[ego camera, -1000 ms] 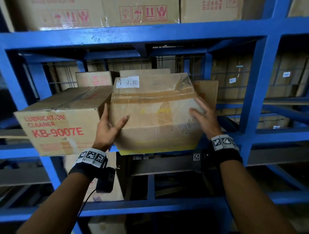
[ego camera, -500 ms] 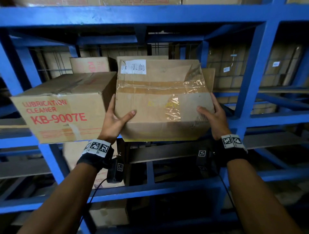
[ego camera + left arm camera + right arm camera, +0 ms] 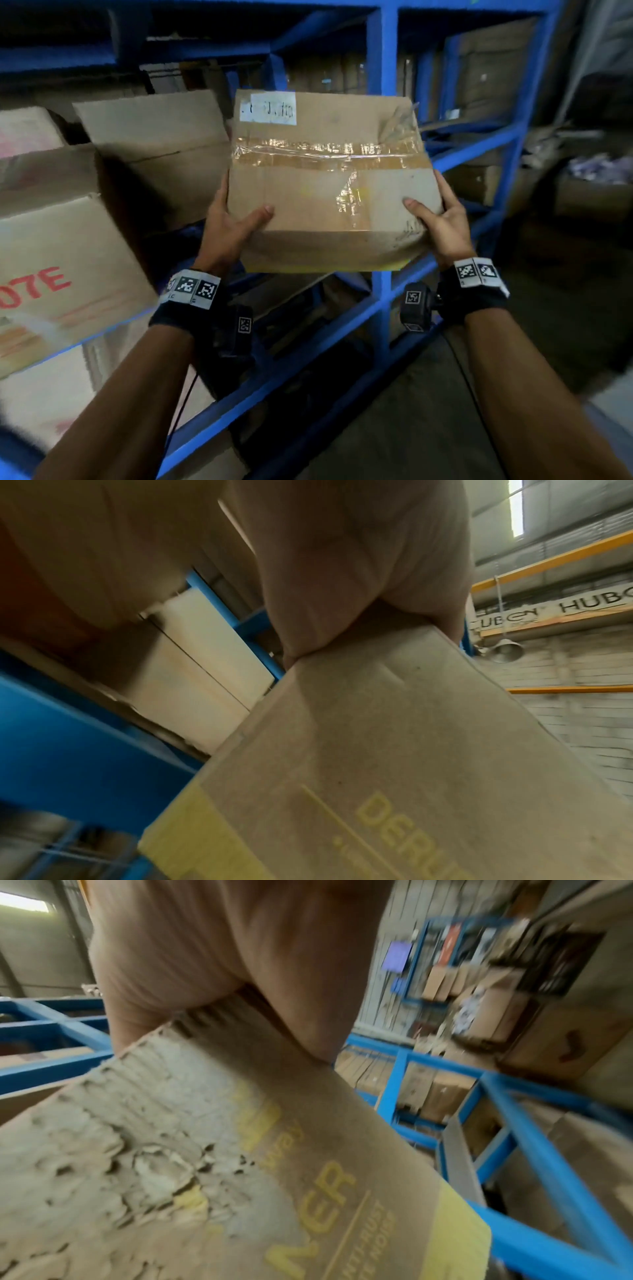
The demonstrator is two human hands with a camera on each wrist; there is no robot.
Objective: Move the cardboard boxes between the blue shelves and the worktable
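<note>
A taped cardboard box with a white label on top is in the air in front of the blue shelves, held between both hands. My left hand grips its near left corner, thumb on top, fingers along the left side. My right hand grips the near right corner the same way. The left wrist view shows the palm against the box, whose face carries yellow print. In the right wrist view the palm presses the box's torn face.
On the shelf to the left stand a box with red print and a plain box behind it. More boxes fill the lower tiers and the bay to the right. A blue upright runs just behind the held box.
The box has come off the shelf and moved toward me and to the right. Both hands keep their hold at its near corners. My view has swung right.
</note>
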